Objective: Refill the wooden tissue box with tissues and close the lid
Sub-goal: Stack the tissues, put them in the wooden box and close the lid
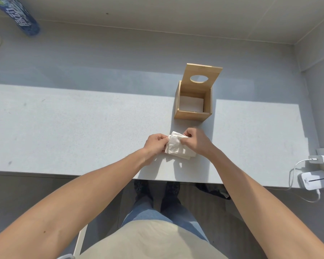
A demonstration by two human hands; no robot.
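A wooden tissue box (192, 115) stands on the grey table (82, 128), right of centre. Its hinged lid (202, 71) with an oval hole is tilted back and open. White tissue lies at the bottom inside the box. Nearer to me, a small stack of white tissues (177, 146) rests on the table, a short way in front of the box. My left hand (154, 144) grips the stack's left edge. My right hand (195, 140) pinches its upper right side.
A blue bottle (21, 17) lies at the far left corner. White chargers and a cable (312, 179) sit at the table's right edge. The table's front edge runs just below my hands, and a wall stands behind the box.
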